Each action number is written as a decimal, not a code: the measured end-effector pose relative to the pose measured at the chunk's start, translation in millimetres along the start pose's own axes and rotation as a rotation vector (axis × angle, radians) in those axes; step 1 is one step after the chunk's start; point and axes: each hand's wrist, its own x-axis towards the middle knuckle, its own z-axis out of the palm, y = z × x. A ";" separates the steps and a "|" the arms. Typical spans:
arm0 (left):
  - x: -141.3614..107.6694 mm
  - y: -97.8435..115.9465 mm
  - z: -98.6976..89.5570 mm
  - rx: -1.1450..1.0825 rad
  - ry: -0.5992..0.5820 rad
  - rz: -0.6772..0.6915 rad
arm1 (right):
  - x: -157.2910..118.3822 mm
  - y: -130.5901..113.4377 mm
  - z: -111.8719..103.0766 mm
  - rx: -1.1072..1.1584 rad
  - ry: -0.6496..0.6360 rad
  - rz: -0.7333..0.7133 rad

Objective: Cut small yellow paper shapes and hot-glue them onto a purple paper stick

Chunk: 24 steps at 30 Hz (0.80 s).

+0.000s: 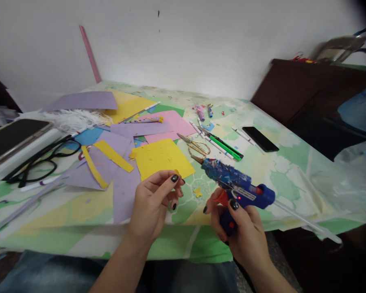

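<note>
In my right hand is a blue hot glue gun, its nozzle pointing up and left and a clear glue stick sticking out of its back. One finger lies at the orange trigger. My left hand is closed in a pinch, and a tiny yellow paper piece shows at its fingertips, mostly hidden. A small yellow paper cutout lies on the tablecloth between my hands. Behind the left hand is a yellow foam-like sheet with small scraps on it. Gold-handled scissors lie beyond the nozzle.
Purple sheets, yellow strips and black glasses cover the left side. A green cutter and pens lie right of the scissors, near a black phone. A pink strip leans on the wall.
</note>
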 end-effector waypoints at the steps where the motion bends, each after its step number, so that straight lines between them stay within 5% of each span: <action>1: -0.9 0.6 0.3 -0.013 -0.008 -0.011 | -2.3 1.7 -1.0 -0.010 -0.008 0.013; 11: -7.5 1.1 1.4 -0.172 -0.068 -0.192 | -14.9 5.5 3.0 -0.056 0.000 0.073; 24: -10.4 8.5 4.2 -0.154 -0.043 -0.180 | -19.1 3.0 4.2 -0.072 -0.002 0.092</action>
